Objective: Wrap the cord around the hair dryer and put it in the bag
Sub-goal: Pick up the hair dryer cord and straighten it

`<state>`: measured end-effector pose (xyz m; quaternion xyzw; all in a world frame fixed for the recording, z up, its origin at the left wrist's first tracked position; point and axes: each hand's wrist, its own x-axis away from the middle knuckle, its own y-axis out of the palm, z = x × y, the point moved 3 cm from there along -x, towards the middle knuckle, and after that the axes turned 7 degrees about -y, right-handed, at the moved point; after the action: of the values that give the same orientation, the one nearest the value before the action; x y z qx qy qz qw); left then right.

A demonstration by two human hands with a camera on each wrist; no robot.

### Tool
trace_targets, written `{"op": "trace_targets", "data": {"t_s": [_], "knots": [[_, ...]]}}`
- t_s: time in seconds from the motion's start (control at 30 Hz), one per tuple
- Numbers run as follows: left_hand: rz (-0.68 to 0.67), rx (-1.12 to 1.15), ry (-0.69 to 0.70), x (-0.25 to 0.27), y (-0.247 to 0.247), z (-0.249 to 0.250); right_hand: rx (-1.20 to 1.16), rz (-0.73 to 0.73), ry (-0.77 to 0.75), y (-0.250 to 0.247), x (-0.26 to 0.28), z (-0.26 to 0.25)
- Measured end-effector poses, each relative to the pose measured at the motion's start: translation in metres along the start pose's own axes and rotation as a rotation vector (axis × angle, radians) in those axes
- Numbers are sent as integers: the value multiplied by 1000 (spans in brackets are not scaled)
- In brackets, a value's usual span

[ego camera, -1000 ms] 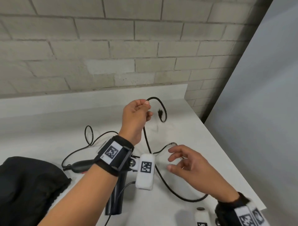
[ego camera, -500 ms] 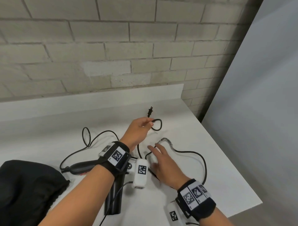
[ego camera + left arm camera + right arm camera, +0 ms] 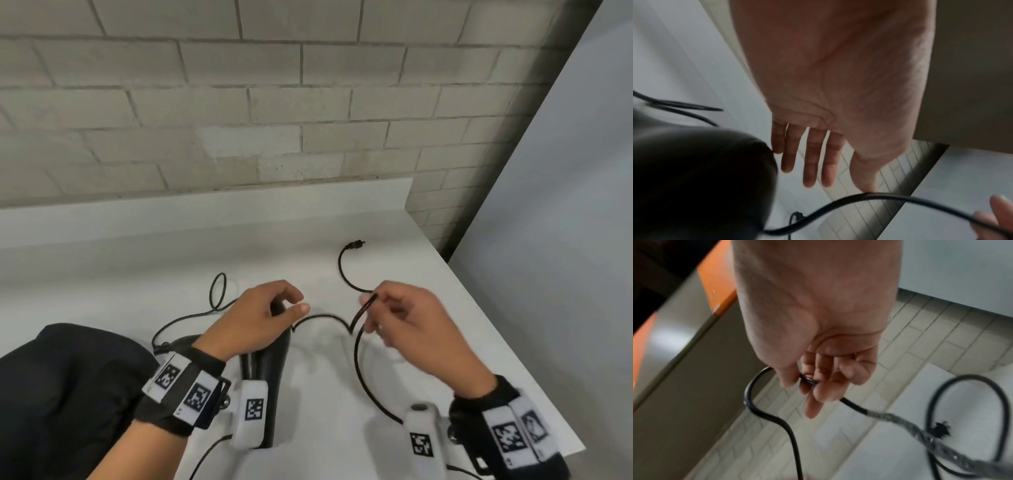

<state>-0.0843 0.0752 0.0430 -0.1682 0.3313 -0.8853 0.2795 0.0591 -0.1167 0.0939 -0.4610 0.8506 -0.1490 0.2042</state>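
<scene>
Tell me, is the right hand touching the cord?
Touching. In the right wrist view, the right hand pinches the black cord between thumb and fingers; the head view agrees.

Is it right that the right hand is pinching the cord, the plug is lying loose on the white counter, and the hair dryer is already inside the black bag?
Not quite. The right hand does pinch the cord, and the plug lies loose on the white counter. But the hair dryer is not in the black bag; the head view shows it on the counter beside the bag, under the left hand.
</scene>
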Motion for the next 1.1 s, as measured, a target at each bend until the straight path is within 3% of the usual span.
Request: {"op": "trace_targets", "data": {"t_s": [0.13, 0.23, 0.3, 0.4, 0.5, 0.67, 0.73, 0.83, 1.1], "knots": [[152, -42, -2, 17, -3, -19, -41, 264, -18, -40, -8, -15], [264, -95, -145, 24, -2, -37, 74, 310, 65, -57, -15, 5], [315, -66, -289, 29, 1, -48, 160, 254, 105, -61, -18, 26], [379, 96, -437, 39, 3, -62, 359, 106, 39, -55, -15, 48], [465, 206, -500, 45, -6, -82, 483, -93, 45, -38, -4, 67], [605, 40, -542, 36, -34, -120, 586, -396, 144, -8, 17, 85], [546, -17, -611, 24, -42, -134, 590, -455, 167, 0, 22, 85], [346, -213, -727, 10, -47, -150, 596, -404, 145, 10, 24, 84], [218, -347, -672, -2, -55, -169, 502, -157, 11, 16, 24, 79]]}}
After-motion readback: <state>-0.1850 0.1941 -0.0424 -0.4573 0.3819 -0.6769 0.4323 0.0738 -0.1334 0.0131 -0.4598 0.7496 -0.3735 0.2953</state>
